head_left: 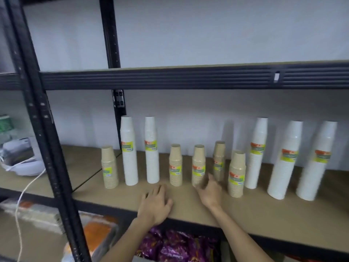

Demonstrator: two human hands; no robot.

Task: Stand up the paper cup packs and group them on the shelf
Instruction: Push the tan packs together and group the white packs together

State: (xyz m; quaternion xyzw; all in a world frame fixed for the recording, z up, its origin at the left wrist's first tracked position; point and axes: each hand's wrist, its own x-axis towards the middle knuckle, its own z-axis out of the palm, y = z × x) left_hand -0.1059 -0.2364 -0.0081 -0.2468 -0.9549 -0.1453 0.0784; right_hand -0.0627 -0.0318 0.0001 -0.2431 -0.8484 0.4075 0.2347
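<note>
The shelf (113, 197) is a matt brown board, like pressed fibreboard, smooth and unvarnished. Its frame (47, 129) is black painted metal with a dull sheen, ribbed along the front beam. On the shelf, the white cup packs (129, 157) look like smooth paper under thin clear wrap that shines faintly. The brown cup packs (175, 167) are matt, kraft-looking paper in the same wrap. Their labels (289, 155) look glossy. Below the shelf, purple packets (173, 246) are shiny, crinkled foil or plastic. Behind the shelf, the wall (207, 35) is matt white.

open shelf front (264, 210), 10 cup packs (175, 165) lining rear, upright post (47, 129) left
</note>
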